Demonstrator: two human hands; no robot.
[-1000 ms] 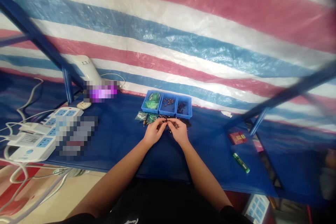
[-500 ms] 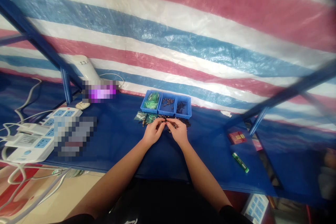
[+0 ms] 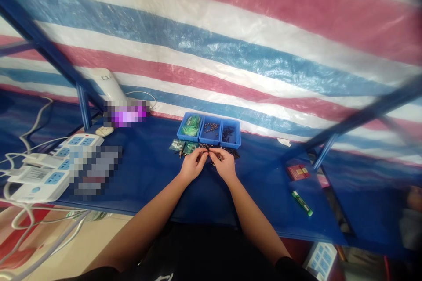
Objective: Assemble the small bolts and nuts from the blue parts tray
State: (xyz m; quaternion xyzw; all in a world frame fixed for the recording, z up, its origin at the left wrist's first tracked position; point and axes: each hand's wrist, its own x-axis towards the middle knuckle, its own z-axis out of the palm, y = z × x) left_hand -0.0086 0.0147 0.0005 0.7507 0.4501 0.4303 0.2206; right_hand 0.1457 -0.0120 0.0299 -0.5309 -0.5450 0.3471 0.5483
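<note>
My left hand (image 3: pixel 192 165) and my right hand (image 3: pixel 225 163) meet in front of the bins, fingertips pinched together. Whatever small dark piece they hold between them is too small to name. Just beyond my fingers stand three joined blue bins: the left bin (image 3: pixel 179 133) has green-and-clear plastic packets (image 3: pixel 191 126), the middle one brass-and-dark small parts (image 3: pixel 211 127), the right one small black pieces (image 3: pixel 227 133). Against the front of the bins lie a small clear packet (image 3: pixel 176 144), a green packet (image 3: pixel 190 147) and loose dark parts (image 3: pixel 233 153), partly hidden by my hands.
White power strips (image 3: pixel 54 180) with plugs and cables lie at the left, beside a blurred-out flat object (image 3: pixel 96 171). A white lamp-like device (image 3: pixel 110 85) stands behind. To the right are a red box (image 3: pixel 297 171) and a green tube-shaped pack (image 3: pixel 301 203). Blue frame bars (image 3: pixel 362 114) slant at both sides.
Both hands stay pinched together at the same spot, with only a slight shift of the fingers. The view has moved very slightly; nothing else visibly differs.
</note>
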